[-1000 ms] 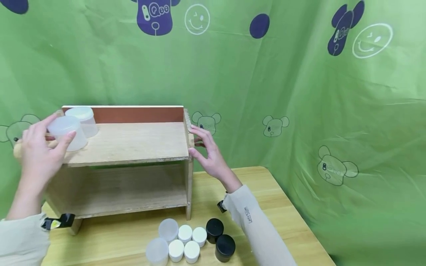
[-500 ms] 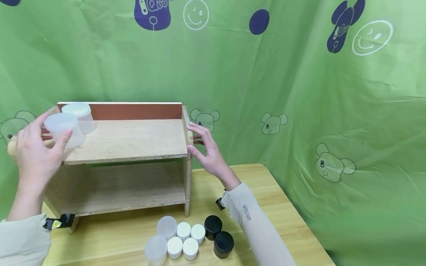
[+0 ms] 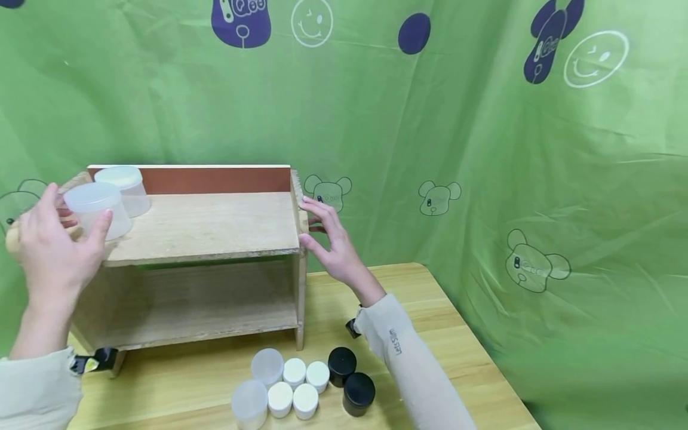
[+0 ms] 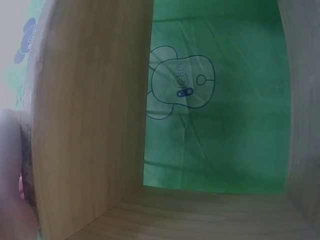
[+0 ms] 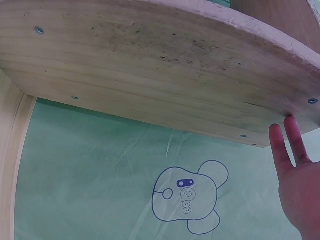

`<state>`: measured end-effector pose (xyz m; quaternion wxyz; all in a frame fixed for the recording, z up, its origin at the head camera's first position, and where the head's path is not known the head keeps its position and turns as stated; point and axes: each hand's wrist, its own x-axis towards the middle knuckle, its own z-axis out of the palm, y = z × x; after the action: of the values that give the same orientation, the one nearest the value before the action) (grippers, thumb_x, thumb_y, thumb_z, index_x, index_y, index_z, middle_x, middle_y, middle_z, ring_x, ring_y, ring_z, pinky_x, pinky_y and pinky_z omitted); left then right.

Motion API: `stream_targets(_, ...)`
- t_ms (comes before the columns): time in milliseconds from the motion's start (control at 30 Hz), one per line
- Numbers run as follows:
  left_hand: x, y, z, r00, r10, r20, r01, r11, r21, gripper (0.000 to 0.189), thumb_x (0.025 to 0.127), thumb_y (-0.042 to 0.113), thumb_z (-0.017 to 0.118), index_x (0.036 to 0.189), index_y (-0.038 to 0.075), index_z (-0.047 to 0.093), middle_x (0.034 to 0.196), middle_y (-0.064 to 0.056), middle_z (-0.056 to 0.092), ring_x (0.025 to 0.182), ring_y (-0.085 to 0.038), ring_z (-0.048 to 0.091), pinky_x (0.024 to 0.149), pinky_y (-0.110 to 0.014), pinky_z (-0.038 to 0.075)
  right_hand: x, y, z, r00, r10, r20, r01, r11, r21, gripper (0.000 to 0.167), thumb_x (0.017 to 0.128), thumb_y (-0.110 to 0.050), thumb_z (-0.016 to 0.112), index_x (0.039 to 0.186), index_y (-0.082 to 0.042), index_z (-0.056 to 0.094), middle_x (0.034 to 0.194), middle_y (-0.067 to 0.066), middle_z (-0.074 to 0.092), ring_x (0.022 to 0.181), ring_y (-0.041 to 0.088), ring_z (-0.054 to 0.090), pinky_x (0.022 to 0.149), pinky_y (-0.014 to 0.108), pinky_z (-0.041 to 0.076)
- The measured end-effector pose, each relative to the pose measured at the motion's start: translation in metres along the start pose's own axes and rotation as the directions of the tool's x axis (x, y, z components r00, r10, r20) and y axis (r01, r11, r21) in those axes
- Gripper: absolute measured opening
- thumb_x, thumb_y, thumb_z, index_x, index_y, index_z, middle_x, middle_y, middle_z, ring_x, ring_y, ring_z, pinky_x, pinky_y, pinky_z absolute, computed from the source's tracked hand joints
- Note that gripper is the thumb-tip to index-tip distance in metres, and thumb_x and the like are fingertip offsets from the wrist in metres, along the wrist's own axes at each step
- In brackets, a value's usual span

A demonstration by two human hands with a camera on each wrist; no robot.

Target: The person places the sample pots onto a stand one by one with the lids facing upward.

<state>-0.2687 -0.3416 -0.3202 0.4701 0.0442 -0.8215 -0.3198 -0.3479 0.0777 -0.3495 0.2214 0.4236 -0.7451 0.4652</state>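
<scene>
On the left end of the wooden shelf unit's (image 3: pixel 215 227) top board stand two translucent lidded plastic jars, one in front of the other. Around the front jar (image 3: pixel 97 209) lies my left hand (image 3: pixel 56 257), its thumb across the jar's front and its fingers spread at the left; contact is unclear. The rear jar (image 3: pixel 126 188) stands just behind. At the unit's right side my right hand (image 3: pixel 335 245) holds its fingers fairly straight; in the right wrist view, fingertips (image 5: pixel 290 122) touch the side panel. The left wrist view mostly shows the unit's lower opening.
Before the unit, on the wooden table (image 3: pixel 424 334), are two translucent jars (image 3: pixel 249 403), several small white-lidded jars (image 3: pixel 305 399) and two black jars (image 3: pixel 358 391). A green printed curtain (image 3: pixel 376 131) hangs behind and along the right side.
The left hand's fingers have drawn left, away from the front jar's lid, while the jar keeps its place on the board. The right hand stays at the side panel. The head view shifts slightly.
</scene>
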Motion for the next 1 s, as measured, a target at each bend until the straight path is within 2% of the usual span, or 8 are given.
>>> stream_targets(133, -0.001, 0.002, 0.000, 0.998, 0.005, -0.062, -0.005, 1.000, -0.004, 0.079, 0.091, 0.042, 0.069, 0.155, 0.005, 0.041, 0.128, -0.037, 0.060, 0.121, -0.052, 0.048, 0.119, -0.053, 0.021, 0.001, 0.000, 0.000, 1.000, -0.003, -0.002, 0.003, 1.000, -0.001, 0.063, 0.104, -0.050, 0.054, 0.154, -0.014, 0.040, 0.167, 0.003, 0.032, 0.117, 0.035, 0.060, 0.107, 0.045, 0.052)
stream_targets(300, -0.007, 0.006, -0.001, 0.993, 0.040, -0.110, -0.044, 0.998, -0.034, 0.079, 0.094, 0.044, 0.064, 0.158, 0.009, 0.036, 0.138, -0.036, 0.052, 0.121, -0.053, 0.048, 0.120, -0.052, 0.023, 0.001, 0.000, 0.001, 1.000, -0.011, -0.005, 0.011, 1.000, 0.001, 0.063, 0.104, -0.051, 0.053, 0.153, -0.013, 0.041, 0.166, 0.005, 0.032, 0.116, 0.037, 0.060, 0.106, 0.049, 0.052)
stream_targets(433, -0.019, 0.014, -0.001, 0.975, 0.152, -0.165, -0.152, 0.988, 0.016, 0.075, 0.097, 0.044, 0.056, 0.158, 0.007, 0.034, 0.140, -0.036, 0.047, 0.120, -0.054, 0.044, 0.118, -0.053, 0.028, 0.000, 0.001, 0.001, 1.000, -0.015, -0.005, 0.015, 1.000, 0.005, 0.060, 0.105, -0.046, 0.055, 0.154, -0.014, 0.041, 0.166, 0.005, 0.032, 0.116, 0.038, 0.059, 0.106, 0.052, 0.052)
stream_targets(567, -0.035, 0.031, 0.004, 0.935, 0.268, -0.231, -0.259, 0.963, 0.072, 0.069, 0.098, 0.047, 0.048, 0.150, 0.002, 0.041, 0.129, -0.034, 0.049, 0.115, -0.052, 0.043, 0.115, -0.044, 0.031, -0.002, 0.002, 0.000, 1.000, -0.014, -0.014, 0.014, 1.000, 0.003, 0.059, 0.105, -0.043, 0.055, 0.154, -0.014, 0.041, 0.166, 0.006, 0.032, 0.115, 0.037, 0.059, 0.105, 0.050, 0.053)
stream_targets(667, -0.047, 0.045, 0.010, 0.904, 0.334, -0.267, -0.330, 0.942, 0.063, 0.063, 0.099, 0.049, 0.046, 0.141, 0.003, 0.051, 0.122, -0.032, 0.054, 0.107, -0.050, 0.046, 0.111, -0.028, 0.029, -0.003, 0.002, 0.000, 1.000, -0.010, -0.017, 0.010, 1.000, -0.004, 0.063, 0.104, -0.050, 0.054, 0.154, -0.014, 0.041, 0.166, 0.005, 0.033, 0.116, 0.034, 0.059, 0.103, 0.046, 0.054)
stream_targets(767, -0.060, 0.053, 0.017, 0.862, 0.417, -0.288, -0.424, 0.905, 0.038, 0.060, 0.102, 0.053, 0.045, 0.134, 0.003, 0.058, 0.120, -0.027, 0.060, 0.100, -0.047, 0.049, 0.106, -0.017, 0.024, -0.001, 0.003, 0.000, 1.000, -0.006, -0.015, 0.006, 1.000, -0.008, 0.068, 0.103, -0.058, 0.050, 0.154, -0.013, 0.041, 0.166, 0.004, 0.032, 0.116, 0.032, 0.059, 0.100, 0.045, 0.056)
stream_targets(900, -0.079, 0.058, 0.024, 0.805, 0.532, -0.263, -0.554, 0.832, -0.012, 0.057, 0.104, 0.054, 0.046, 0.126, 0.004, 0.064, 0.115, -0.021, 0.065, 0.093, -0.043, 0.052, 0.104, -0.009, 0.023, 0.000, 0.003, 0.001, 1.000, 0.000, -0.013, 0.000, 1.000, -0.005, 0.072, 0.102, -0.062, 0.049, 0.153, -0.013, 0.041, 0.166, 0.004, 0.032, 0.116, 0.031, 0.059, 0.099, 0.048, 0.056)
stream_targets(1000, -0.098, 0.059, 0.026, 0.784, 0.592, -0.186, -0.611, 0.789, -0.068, 0.056, 0.105, 0.052, 0.048, 0.125, 0.002, 0.065, 0.115, -0.021, 0.066, 0.093, -0.041, 0.054, 0.105, -0.008, 0.024, 0.001, 0.003, 0.001, 1.000, -0.003, -0.012, 0.003, 1.000, -0.002, 0.071, 0.102, -0.061, 0.049, 0.153, -0.013, 0.040, 0.166, 0.005, 0.032, 0.116, 0.031, 0.059, 0.099, 0.050, 0.056)
